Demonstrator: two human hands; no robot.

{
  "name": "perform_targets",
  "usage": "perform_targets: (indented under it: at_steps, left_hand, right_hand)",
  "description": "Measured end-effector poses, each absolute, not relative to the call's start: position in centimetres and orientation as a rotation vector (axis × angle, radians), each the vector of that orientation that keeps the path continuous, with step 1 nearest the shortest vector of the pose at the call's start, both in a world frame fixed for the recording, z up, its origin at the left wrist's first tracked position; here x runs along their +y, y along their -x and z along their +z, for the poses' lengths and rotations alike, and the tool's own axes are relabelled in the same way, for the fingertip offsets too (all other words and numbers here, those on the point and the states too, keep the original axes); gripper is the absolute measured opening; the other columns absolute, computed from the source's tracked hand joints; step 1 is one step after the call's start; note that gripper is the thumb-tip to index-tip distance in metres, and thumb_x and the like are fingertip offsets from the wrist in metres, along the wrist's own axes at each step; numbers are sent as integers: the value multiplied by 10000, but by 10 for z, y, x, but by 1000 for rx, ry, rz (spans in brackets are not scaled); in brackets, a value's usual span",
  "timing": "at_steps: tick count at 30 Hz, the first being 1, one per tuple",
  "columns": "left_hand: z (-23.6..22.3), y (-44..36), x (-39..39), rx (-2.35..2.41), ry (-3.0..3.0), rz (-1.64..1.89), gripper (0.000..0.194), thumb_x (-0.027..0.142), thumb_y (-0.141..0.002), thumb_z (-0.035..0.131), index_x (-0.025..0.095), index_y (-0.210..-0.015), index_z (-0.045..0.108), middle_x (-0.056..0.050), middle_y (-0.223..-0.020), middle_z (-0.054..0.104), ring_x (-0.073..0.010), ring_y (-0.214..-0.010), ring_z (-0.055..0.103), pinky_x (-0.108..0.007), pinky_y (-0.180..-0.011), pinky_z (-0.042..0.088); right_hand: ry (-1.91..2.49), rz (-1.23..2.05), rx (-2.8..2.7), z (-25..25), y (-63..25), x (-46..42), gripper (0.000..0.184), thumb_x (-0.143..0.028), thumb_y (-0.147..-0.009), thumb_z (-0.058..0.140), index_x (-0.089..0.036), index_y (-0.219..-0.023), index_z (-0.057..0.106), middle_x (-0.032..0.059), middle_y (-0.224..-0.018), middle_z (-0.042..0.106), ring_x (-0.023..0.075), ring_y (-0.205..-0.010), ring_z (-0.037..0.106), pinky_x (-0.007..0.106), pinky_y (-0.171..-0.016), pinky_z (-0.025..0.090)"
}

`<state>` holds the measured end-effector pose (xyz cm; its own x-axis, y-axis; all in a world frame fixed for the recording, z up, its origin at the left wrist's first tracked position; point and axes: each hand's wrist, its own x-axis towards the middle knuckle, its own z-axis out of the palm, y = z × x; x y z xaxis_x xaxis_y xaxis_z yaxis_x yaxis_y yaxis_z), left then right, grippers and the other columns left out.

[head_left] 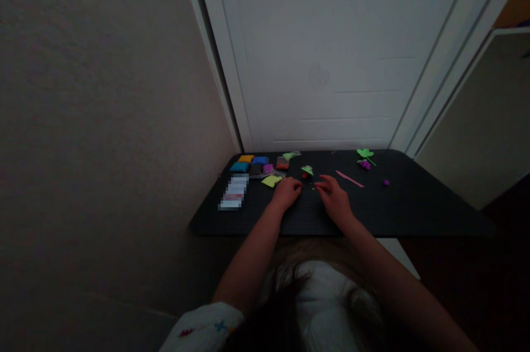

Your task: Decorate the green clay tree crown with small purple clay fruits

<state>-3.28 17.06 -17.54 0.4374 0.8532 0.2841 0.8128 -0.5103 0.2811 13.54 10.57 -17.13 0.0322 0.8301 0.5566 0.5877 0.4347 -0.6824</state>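
Note:
My left hand (287, 193) rests on the black table with its fingers curled together; anything inside them is hidden. Opposite it, my right hand (334, 200) brings its thumb and a fingertip close together, another finger stretched above. Whatever the right fingertips pinch is too small to name. Just beyond the gap between both hands stands a small clay figure (307, 171) with a light green, spotted top and a reddish-orange part below. Tiny yellowish crumbs (313, 189) lie near the right fingertips. A yellow-green clay packet (271, 180) is beside my left hand.
Packets of orange (245, 158), teal (239, 167) and blue clay (260, 160) lie at the back left, near a pixelated phone-like rectangle (234, 192). Rightward are a pink strip (350, 178), a purple ball (386, 182) and a green clover shape (365, 153) by purple clay (364, 164). A white door (331, 53) stands behind.

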Motion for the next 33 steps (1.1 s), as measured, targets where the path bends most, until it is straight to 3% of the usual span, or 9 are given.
perform_targets:
  at_steps: [5, 11, 20, 29, 33]
  left_hand:
    - [-174, 33, 170, 1507, -2566, 596, 245, 304, -832, 463, 144, -994, 554, -72, -1032, 566, -172, -942, 537, -399, -829, 439]
    - [-171, 31, 169, 1518, -2549, 579, 247, 305, -831, 464, 144, -994, 555, -72, -1038, 565, -174, -950, 534, -404, -836, 435]
    - [-169, 30, 167, 1523, -2536, 569, 248, 309, -832, 462, 144, -990, 557, -72, -1036, 567, -174, -950, 535, -403, -838, 433]
    - [-170, 30, 167, 1514, -2544, 569, 247, 305, -830, 466, 140, -991, 555, -70, -1025, 569, -174, -945, 537, -403, -832, 436]
    - [-171, 30, 167, 1518, -2549, 575, 244, 304, -831, 464, 143, -990, 556, -71, -1027, 568, -173, -945, 536, -403, -834, 436]
  right_hand:
    - [1290, 294, -1732, -172, -137, 106, 268, -360, -833, 479, -137, -957, 562, 40, -915, 612, 131, -807, 589, 341, -745, 483]
    - [1367, 242, -1751, -174, -138, 105, 266, -385, -826, 482, -132, -830, 564, 3, -757, 583, 95, -669, 553, 286, -647, 475]
    - [1342, 241, -1820, -173, -138, 107, 252, -326, -845, 466, -147, -1004, 542, 52, -992, 576, 138, -847, 567, 341, -742, 483]
    - [1408, 200, -1800, -175, -139, 106, 252, -362, -840, 465, -134, -898, 557, 21, -837, 586, 103, -714, 560, 293, -661, 481]
    - [1369, 207, -1824, -176, -139, 107, 251, -352, -837, 473, -136, -935, 553, 32, -889, 587, 116, -760, 566, 311, -689, 483]
